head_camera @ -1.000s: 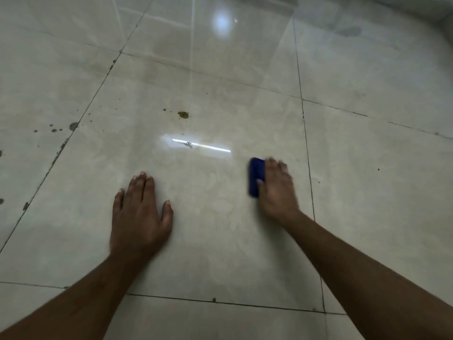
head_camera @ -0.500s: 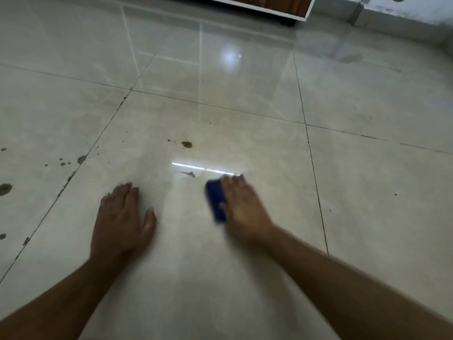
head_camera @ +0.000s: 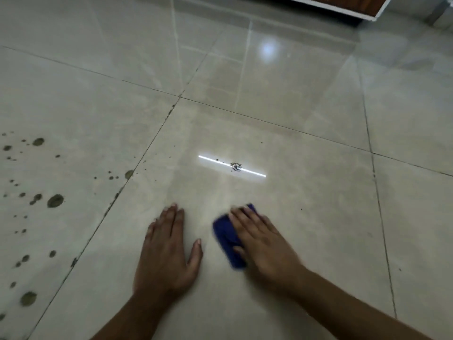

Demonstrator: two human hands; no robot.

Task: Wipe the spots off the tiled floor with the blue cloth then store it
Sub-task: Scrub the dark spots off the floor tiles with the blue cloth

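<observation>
My right hand (head_camera: 263, 244) presses a folded blue cloth (head_camera: 226, 238) flat on the beige tiled floor (head_camera: 306, 204); the cloth sticks out to the left of my fingers. My left hand (head_camera: 166, 249) lies palm down on the tile just left of it, fingers together, holding nothing. A small dark spot (head_camera: 236, 166) sits ahead of the cloth, inside a bright strip of reflected light. Several dark green spots (head_camera: 55, 201) are scattered over the tile to the left.
Dark grout lines (head_camera: 152, 141) cross the floor, with dirt specks along the left one. A white-edged wooden cabinet base (head_camera: 343, 3) stands at the top right. A round light reflection (head_camera: 268, 49) glares on the far tile.
My right hand slid the cloth leftward, close to my left hand. The view shifted, bringing more spots on the left tile and the cabinet base into sight.
</observation>
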